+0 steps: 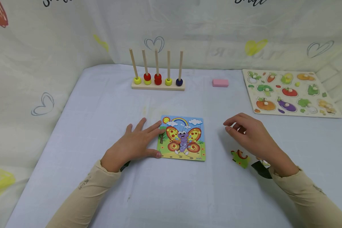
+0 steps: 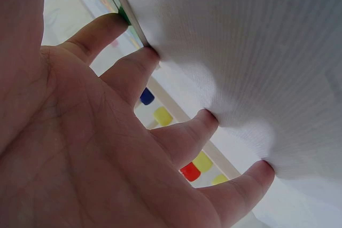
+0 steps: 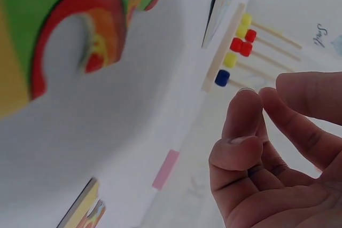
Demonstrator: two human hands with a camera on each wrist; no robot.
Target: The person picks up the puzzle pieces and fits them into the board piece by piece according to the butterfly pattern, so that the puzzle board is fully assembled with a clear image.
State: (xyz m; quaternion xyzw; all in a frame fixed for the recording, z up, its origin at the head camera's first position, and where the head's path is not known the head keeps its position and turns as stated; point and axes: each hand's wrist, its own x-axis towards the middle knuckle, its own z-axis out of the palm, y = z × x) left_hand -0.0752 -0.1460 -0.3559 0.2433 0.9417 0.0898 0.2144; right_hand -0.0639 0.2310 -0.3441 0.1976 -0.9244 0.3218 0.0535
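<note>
Left hand is spread out, fingertips on the left edge of the butterfly puzzle, which sits around the middle of the table. Right hand is loosely curled above the table, right of the puzzle, not holding anything. Under that forearm there's a dark piece, partly covered, plus a green puzzle piece just beside it. Further back, the veggie board takes the far right corner, then a pink block and a bead stacker near the far edge.
</note>
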